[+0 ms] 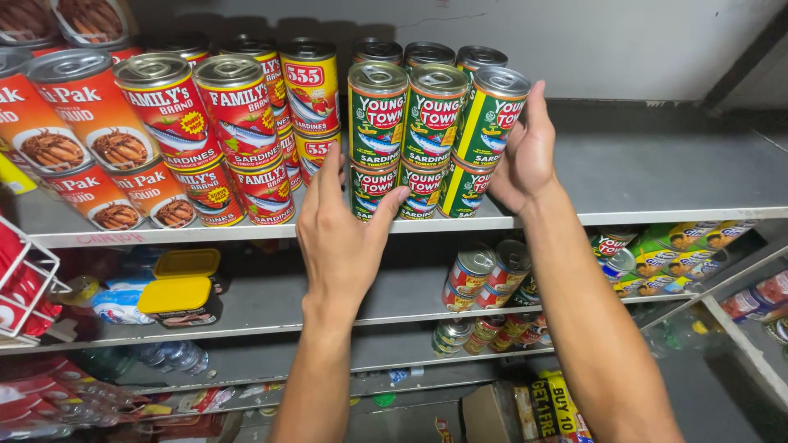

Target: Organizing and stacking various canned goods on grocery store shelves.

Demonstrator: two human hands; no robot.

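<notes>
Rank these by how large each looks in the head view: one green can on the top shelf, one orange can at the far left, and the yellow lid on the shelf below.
1. Orange can, though it is nearer the camera.
2. Green can and yellow lid look alike; no ranking.

The sardine cans with green labels (431, 139), between the left hand (341, 238) and the right hand (525, 156), carry red bands, yellow stripes and silver fish pictures under silver lids. Beside them stand yellow-and-red cans (310, 90), then red sardine cans (205, 123) with white lettering and yellow starbursts. Toward the left edge of the grey shelf (657, 176), orange-red squid cans (74, 123) show brown squid on white plates. Lower down lie yellow-lidded containers (176, 294).
</notes>
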